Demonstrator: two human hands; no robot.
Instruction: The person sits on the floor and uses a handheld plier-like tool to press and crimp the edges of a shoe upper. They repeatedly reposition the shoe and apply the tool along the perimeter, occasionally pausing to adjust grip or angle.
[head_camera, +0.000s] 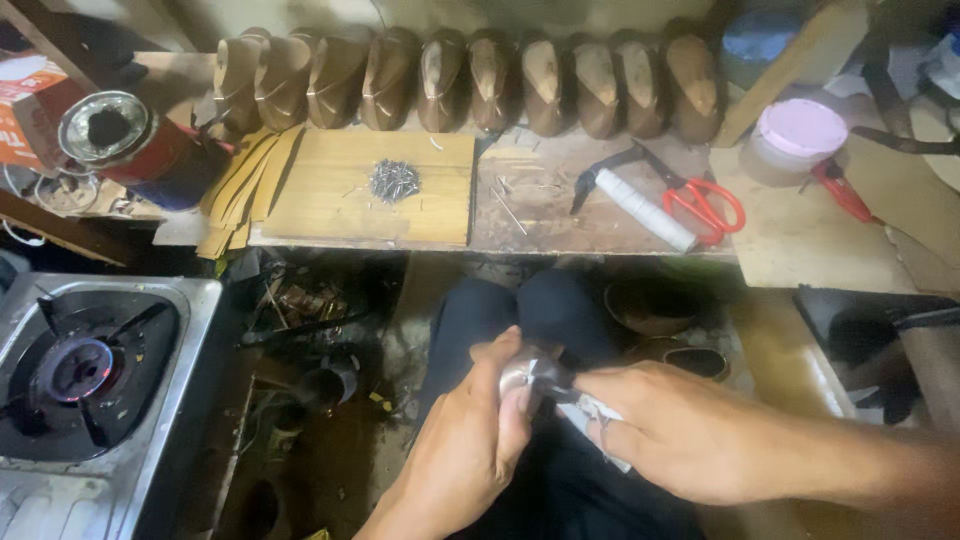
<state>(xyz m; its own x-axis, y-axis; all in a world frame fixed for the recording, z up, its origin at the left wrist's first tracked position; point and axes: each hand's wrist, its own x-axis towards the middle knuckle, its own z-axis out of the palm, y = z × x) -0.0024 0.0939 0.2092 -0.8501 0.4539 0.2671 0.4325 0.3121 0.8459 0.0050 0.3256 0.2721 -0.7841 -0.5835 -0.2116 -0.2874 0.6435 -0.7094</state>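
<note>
My left hand (468, 440) grips a small shiny grey piece (527, 375) over my lap, its fingers curled around it. My right hand (675, 430) comes in from the right and pinches a pale strip or cloth (598, 418) against that piece; its exact kind is hard to tell. Both hands meet above my dark trousers (520, 310). On the low wooden bench ahead lie a pile of small nails (394, 181) on a wooden board (340, 200), a hammer with a white-wrapped handle (640, 208) and red-handled scissors (705, 203).
A row of several shoe lasts covered in brown material (470, 85) lines the back of the bench. A lit gas stove (85, 365) stands at my left. An open tin (130, 140), tan strips (245, 185), a pink-lidded jar (795, 135) and shoes (655, 310) are around.
</note>
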